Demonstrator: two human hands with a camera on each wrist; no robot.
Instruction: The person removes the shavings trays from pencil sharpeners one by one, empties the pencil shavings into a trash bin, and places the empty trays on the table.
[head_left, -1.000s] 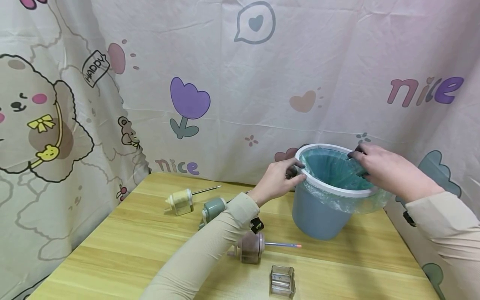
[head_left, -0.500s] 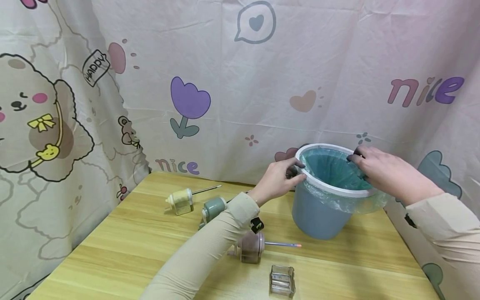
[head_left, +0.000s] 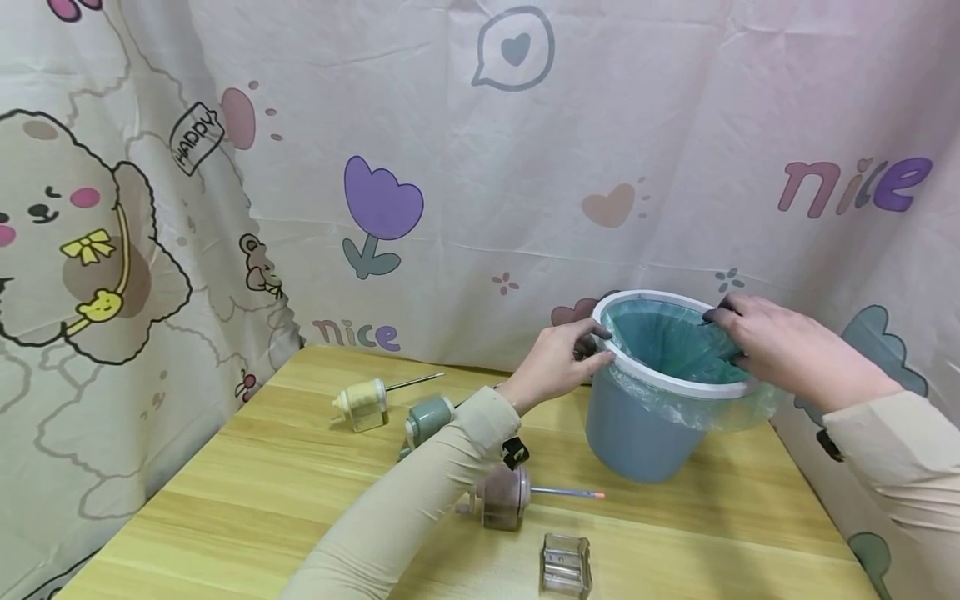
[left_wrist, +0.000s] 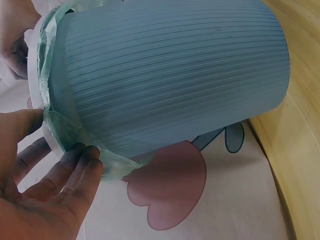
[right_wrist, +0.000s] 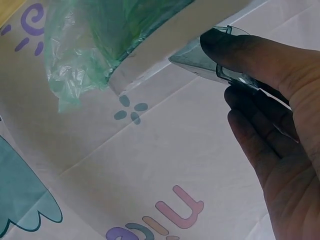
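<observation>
Right wrist view shows what the head view largely hides behind the knuckles: the right hand [right_wrist: 300, 150] pinches a small clear container [right_wrist: 202, 62] between thumb and fingers, the gap between them no wider than the piece itself. From the head camera, that container sits at the mouth of the blue bin [head_left: 645, 437]; whether it touches the white rim [head_left: 701, 388] cannot be told. Left wrist view adds the bin's ribbed wall and the hold of the left hand [left_wrist: 45, 210], its thumb on one side of the rim and bent fingers on the other, against the folded green liner [left_wrist: 67, 127].

The bin stands toward the back right of the surface [head_left: 300, 483], close to the printed curtain [head_left: 480, 250], with the right edge running near it. The left forearm crosses partly in front of the green sharpener [head_left: 429, 419] and the pink sharpener [head_left: 504, 500]. A tinted box [head_left: 566, 567] lies near the front; wood stretches widest from the yellow sharpener [head_left: 363, 407] to the left edge.

Compared with half a second ago, the right hand is slightly farther right and lower, while the left hand keeps its place on the rim.
</observation>
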